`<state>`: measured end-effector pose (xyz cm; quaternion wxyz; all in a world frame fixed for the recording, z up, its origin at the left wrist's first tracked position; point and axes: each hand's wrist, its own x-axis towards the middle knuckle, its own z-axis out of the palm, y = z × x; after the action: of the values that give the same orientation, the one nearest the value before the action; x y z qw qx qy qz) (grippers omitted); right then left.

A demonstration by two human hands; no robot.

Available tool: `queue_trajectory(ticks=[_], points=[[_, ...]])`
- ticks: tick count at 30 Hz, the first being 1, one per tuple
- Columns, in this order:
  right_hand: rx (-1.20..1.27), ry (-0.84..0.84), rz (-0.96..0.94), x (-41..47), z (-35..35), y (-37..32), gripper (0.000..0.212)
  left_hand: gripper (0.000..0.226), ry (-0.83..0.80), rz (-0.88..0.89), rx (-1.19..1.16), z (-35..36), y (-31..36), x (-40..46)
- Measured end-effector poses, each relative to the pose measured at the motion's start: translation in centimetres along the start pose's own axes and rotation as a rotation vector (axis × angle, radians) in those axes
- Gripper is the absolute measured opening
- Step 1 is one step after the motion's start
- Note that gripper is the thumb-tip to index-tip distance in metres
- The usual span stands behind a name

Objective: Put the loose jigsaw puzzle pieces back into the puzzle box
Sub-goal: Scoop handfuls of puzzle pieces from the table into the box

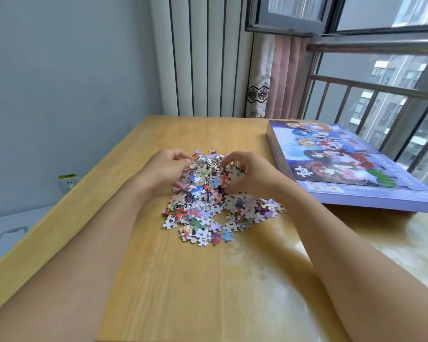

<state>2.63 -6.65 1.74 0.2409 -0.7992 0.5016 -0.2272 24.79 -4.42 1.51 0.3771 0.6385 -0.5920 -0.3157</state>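
My left hand (164,169) and my right hand (247,176) are both in the far part of the pile of puzzle pieces (215,198), which lies in a loose heap near the middle of the wooden desk (173,280). The fingers of my left hand are curled inward, with the fingertips pushed against the left side of the heap and a few pieces bunched under them. My right hand is curled too, its thumb and fingers closed round a clump of pieces at the top right of the heap. Between the two hands the pieces stand up higher, squeezed into a ridge. Nearer to me the pieces spread out flat on the desk, some picture side up in purple, blue, red and green, others showing their pale backs.

The puzzle box (351,164) lies to my right, towards the far corner of the desk, well apart from the pile. It is flat and lilac, with a cartoon picture of several figures on its upper face. Its lid is on, and no pieces show on or in it. The box's near right corner reaches the desk's edge by the window (381,95), which has a metal railing. A pink curtain (284,77) hangs behind the desk, beside a white ribbed panel (208,58). A wall socket (68,181) sits low on the left wall.
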Motion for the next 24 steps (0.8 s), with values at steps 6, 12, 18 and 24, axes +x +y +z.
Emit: queue_trajectory(ticks=[6,12,18,24], points=[[0.337,0.172,0.105,-0.2,-0.6,0.4,0.054,0.014,0.333,0.204,0.063,0.3,0.5,-0.1],[0.864,0.274,0.277,0.2,-0.4,0.4,0.053,0.015,0.189,0.314,0.016,2.6,0.9,-1.1],[1.379,0.153,0.374,0.5,1.0,-0.2,0.032,0.043,-0.02,0.155,-0.415,4.7,2.0,-1.7],[1.426,0.191,0.398,0.3,2.0,-0.5,0.043,0.072,-0.089,0.132,-0.483,5.4,1.5,-1.5]])
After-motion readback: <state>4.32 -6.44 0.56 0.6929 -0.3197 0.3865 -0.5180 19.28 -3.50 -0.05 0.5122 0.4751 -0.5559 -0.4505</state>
